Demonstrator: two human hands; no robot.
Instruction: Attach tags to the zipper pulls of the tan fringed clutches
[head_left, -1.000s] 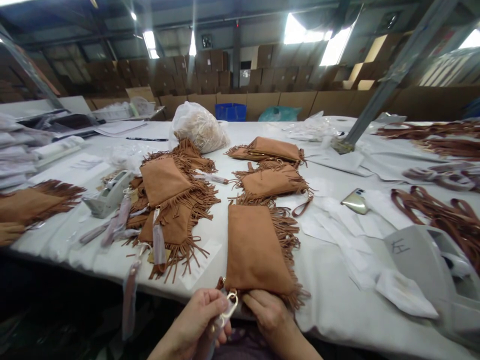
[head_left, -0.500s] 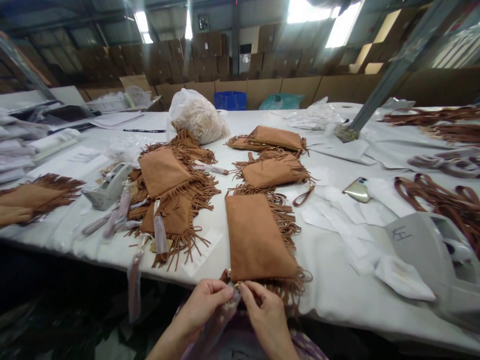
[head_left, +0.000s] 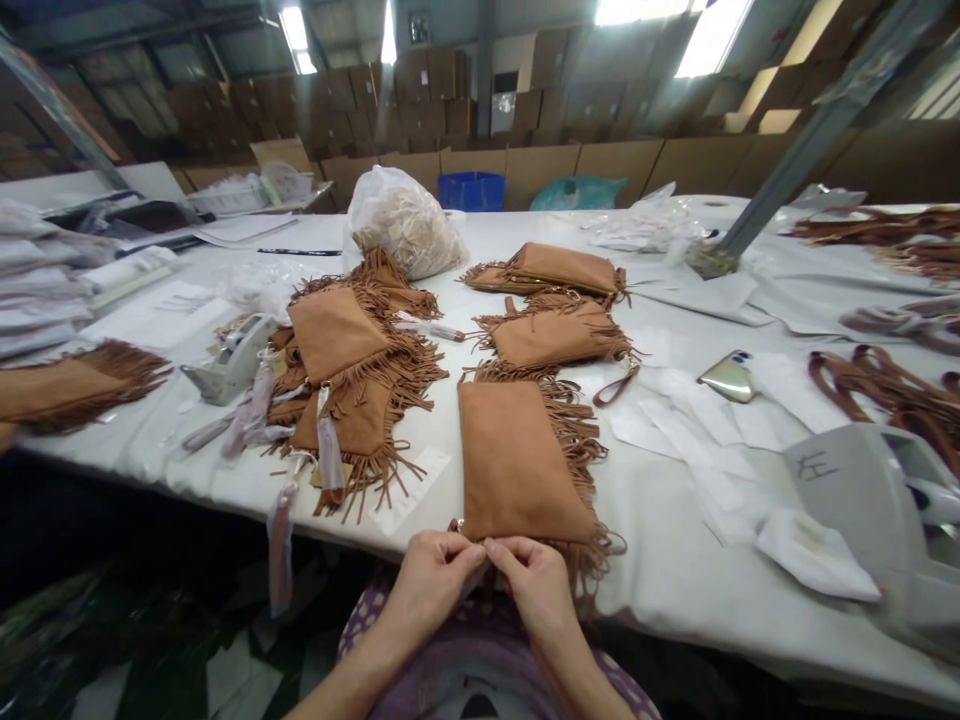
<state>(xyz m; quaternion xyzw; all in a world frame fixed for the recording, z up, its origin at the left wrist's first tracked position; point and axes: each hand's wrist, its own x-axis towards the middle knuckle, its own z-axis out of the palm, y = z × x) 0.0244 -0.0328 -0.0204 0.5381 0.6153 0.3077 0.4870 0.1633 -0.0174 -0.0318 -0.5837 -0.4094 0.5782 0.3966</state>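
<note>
1. We are looking at the bag (head_left: 521,460), a tan suede pouch lying flat on the table (head_left: 675,570) straight ahead of us.
2. Its long axis is running from us toward the far side. One short end is sitting at the table's front edge and the other is pointing away.
3. Fringe is trailing along its right side, across the far end and off the near right corner.
4. Our left hand (head_left: 431,580) is curling shut, with its thumb and fingertips pinching the bag's near edge from the left.
5. Our right hand (head_left: 536,580) is closing the same way from the right, and its fingertips are meeting the left hand's at the middle of that edge. We cannot tell what small part is sitting between them.
6. Just beyond the far end, two more bags (head_left: 559,335) are lying one behind the other with their long sides across our view, and a strap loop (head_left: 619,385) is resting beside the nearer one.
7. To the left, a pile (head_left: 345,370) of like bags is spreading its fringe, with a tape dispenser (head_left: 232,360) at its left.
8. Behind the pile, a plastic sack (head_left: 409,235) is standing.
9. To the right, paper sheets (head_left: 675,420) are lying near the bag, then a phone (head_left: 727,378), and further right brown straps (head_left: 877,385).
</note>
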